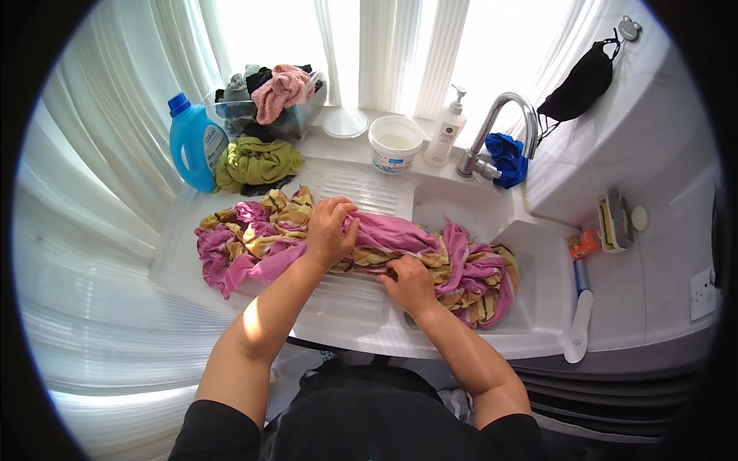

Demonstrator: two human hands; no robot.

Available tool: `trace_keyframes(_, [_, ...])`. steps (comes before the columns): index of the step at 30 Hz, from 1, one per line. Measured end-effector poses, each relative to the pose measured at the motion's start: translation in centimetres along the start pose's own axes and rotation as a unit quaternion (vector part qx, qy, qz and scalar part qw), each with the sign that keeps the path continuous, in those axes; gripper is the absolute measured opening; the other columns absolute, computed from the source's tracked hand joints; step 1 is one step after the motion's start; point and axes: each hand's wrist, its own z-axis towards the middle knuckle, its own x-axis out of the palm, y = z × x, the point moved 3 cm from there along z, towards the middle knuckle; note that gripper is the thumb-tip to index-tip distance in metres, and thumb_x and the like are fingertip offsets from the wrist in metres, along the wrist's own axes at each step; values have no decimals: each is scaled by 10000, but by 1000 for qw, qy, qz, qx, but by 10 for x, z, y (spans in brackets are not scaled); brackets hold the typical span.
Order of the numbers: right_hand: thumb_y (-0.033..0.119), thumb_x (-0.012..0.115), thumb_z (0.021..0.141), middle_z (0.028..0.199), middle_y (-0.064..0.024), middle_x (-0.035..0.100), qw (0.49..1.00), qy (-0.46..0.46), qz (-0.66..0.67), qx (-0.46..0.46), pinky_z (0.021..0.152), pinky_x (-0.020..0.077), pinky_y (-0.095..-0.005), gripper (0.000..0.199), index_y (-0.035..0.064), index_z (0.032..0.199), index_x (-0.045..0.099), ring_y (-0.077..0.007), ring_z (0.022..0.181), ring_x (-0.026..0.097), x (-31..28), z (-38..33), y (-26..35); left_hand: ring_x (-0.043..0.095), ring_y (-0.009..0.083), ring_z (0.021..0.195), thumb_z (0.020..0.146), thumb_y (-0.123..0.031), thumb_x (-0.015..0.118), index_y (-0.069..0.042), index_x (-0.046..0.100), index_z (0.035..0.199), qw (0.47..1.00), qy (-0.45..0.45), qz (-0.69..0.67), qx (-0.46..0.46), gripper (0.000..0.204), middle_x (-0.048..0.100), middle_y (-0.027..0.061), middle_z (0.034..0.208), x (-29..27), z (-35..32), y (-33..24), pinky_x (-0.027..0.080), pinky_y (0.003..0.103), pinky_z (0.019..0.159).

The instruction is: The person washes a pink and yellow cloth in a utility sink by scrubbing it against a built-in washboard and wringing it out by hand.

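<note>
A long, bunched pink and yellow patterned cloth [392,233] stretches across the white laundry sink [361,303], from the left ledge over the ribbed washboard to the basin on the right. My left hand [330,230] is closed on its middle section, fingers curled over the upper edge. Lower and to the right, my right hand [410,283] grips the cloth's near edge with bent fingers. The left end lies in loose folds, and the right end heaps over the basin, partly covering it. My fingertips are partly hidden in the fabric.
Along the back stand a blue detergent bottle [195,146], a clear bin [311,96] of clothes, a white tub [395,146], a pump bottle [445,131] and the faucet [503,107]. A green cloth [260,161] lies left; a white-handled brush [580,326] rests right.
</note>
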Motion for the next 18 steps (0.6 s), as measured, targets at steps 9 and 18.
trace_keyframes(9, [165, 806, 733, 767, -102, 720, 950, 100, 283, 90, 654, 521, -294, 198, 19, 856, 752, -166, 663, 668, -13, 27, -15, 665, 279, 834, 842, -207, 727, -141, 747, 948, 995, 74, -69, -2, 127, 679, 65, 860, 7, -15, -4, 514, 392, 723])
trace_keyframes(18, [100, 743, 842, 732, -35, 703, 966, 64, 243, 55, 590, 469, -235, 120, -18, 869, 736, -72, 642, 606, -30, 25, -6, 691, 285, 859, 879, -315, 702, -121, 759, 981, 971, 144, -92, -166, 226, 718, 113, 914, 29, -4, 11, 533, 368, 752])
